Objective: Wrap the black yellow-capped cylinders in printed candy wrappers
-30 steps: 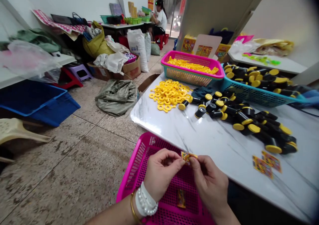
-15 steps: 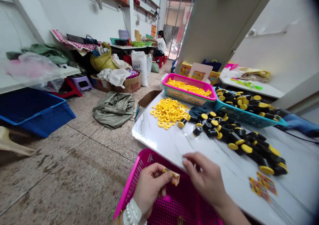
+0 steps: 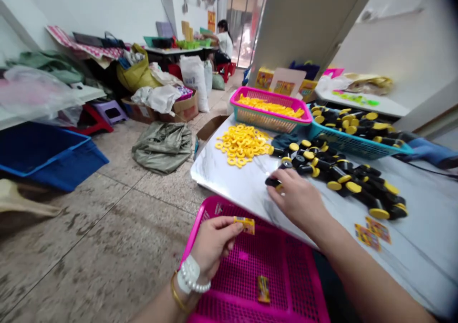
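My left hand (image 3: 213, 243) pinches a small yellow printed label (image 3: 247, 226) between thumb and fingers, above the pink basket (image 3: 315, 277). On the table's near part, my right hand (image 3: 297, 198) grips a small black cylinder (image 3: 273, 182), partly hidden by the fingers. Beyond it lies a heap of black cylinders with yellow caps (image 3: 338, 175), and left of that a pile of yellow rings (image 3: 243, 144). Two printed labels (image 3: 368, 237) lie flat on the table at the right. Inside the pink basket rests one small label-wrapped piece (image 3: 263, 289).
A pink-rimmed basket (image 3: 234, 104) of yellow parts and a teal basket (image 3: 354, 144) of capped cylinders stand at the table's back. On the floor are a green-grey cloth (image 3: 162, 146) and a blue bin (image 3: 71, 158). A person (image 3: 224, 44) sits far off.
My right hand has moved forward over the table and taken hold of a black cylinder near the yellow rings. My left hand still holds the label, now turned flatter to view.
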`<state>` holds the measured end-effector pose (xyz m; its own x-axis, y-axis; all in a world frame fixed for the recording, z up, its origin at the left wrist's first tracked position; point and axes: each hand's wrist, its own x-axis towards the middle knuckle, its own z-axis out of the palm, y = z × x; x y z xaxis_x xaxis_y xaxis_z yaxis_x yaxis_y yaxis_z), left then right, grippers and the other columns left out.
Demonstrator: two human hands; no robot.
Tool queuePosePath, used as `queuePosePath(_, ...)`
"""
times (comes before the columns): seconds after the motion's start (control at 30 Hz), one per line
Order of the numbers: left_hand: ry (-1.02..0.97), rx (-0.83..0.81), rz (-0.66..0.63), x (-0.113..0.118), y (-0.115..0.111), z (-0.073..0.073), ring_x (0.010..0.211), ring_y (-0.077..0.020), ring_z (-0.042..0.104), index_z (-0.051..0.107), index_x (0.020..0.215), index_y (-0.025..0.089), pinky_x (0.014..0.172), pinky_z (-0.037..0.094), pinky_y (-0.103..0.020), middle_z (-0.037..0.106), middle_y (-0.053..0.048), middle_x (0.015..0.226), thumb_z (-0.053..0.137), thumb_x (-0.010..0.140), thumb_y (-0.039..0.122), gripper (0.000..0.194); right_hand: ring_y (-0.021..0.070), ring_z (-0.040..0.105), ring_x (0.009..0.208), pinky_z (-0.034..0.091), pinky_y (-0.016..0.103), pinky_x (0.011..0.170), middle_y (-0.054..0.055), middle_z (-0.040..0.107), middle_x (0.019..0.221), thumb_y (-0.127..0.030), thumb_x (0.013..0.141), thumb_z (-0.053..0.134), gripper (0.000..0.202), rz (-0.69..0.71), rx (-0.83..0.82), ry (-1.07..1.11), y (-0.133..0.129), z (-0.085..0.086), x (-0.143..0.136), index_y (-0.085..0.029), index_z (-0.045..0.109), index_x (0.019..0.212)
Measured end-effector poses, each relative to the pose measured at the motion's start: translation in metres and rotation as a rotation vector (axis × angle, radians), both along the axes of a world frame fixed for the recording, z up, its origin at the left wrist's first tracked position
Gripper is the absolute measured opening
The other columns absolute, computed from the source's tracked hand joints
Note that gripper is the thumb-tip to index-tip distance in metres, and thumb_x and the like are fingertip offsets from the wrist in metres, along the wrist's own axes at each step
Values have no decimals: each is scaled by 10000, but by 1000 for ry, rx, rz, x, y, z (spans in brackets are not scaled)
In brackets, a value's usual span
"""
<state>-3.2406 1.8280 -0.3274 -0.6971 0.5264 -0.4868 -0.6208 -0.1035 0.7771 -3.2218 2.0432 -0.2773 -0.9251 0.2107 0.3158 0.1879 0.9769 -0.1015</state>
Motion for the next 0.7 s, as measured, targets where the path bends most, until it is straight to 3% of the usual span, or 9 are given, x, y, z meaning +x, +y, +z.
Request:
queuePosePath(0.1, -78, 28, 0, -1, 0, -8, 395, -13, 350, 740, 846, 112, 374, 147, -159, 549, 28, 519, 841, 641, 352, 332, 207, 640, 848, 534, 375, 798, 101, 625, 1086, -369, 917, 527, 266, 121, -119, 88, 10, -8, 51, -219, 697, 1055)
queuePosePath(0.17, -156, 84, -8, 1, 5, -12, 406, -4, 354, 719, 849, 113, 371, 126, -149, 594, 13, 576, 847, 634, 322, 326, 203, 633, 832, 552, 376, 775, 105, 615, 1066, -380, 918, 527, 336, 119, -251, 73, 15, -15, 74, -233, 679, 1179)
queuePosePath(0.27, -261, 156, -37, 6, 16, -16, 433, 9, 379, 684, 824, 116, 372, 113, -135, 680, -33, 737, 846, 632, 269, 294, 194, 659, 878, 577, 343, 777, 86, 643, 1082, -370, 893, 599, 473, 41, -651, 112, 12, -22, 96, -264, 555, 1352)
queuePosePath(0.37, -308, 185, -48, 10, 24, -16, 423, 9, 387, 666, 807, 121, 370, 105, -135, 679, -23, 735, 833, 648, 248, 263, 177, 699, 894, 597, 278, 778, 62, 696, 1050, -325, 827, 721, 421, 16, -1105, 219, -2, -26, 106, -259, 594, 1223)
queuePosePath(0.43, -322, 191, -43, 12, 28, -16, 412, 9, 386, 656, 796, 123, 370, 93, -138, 656, -2, 694, 830, 654, 247, 257, 172, 714, 886, 605, 252, 780, 55, 721, 1006, -292, 788, 770, 340, 45, -1274, 232, -12, -30, 108, -239, 632, 1094)
queuePosePath(0.57, -319, 217, -53, 13, 31, -15, 418, 13, 389, 648, 814, 117, 371, 91, -140, 638, 8, 695, 833, 660, 251, 276, 201, 706, 1032, 601, 302, 894, 95, 715, 1156, -273, 807, 750, 285, 86, -1398, 160, -24, -36, 106, -215, 631, 1060)
queuePosePath(0.7, -302, 245, -93, 13, 33, -15, 408, 15, 375, 640, 828, 114, 367, 94, -147, 637, 7, 700, 810, 684, 257, 265, 234, 700, 1069, 612, 360, 895, 127, 705, 1191, -295, 820, 719, 232, 48, -1319, 127, -26, -35, 105, -204, 590, 990)
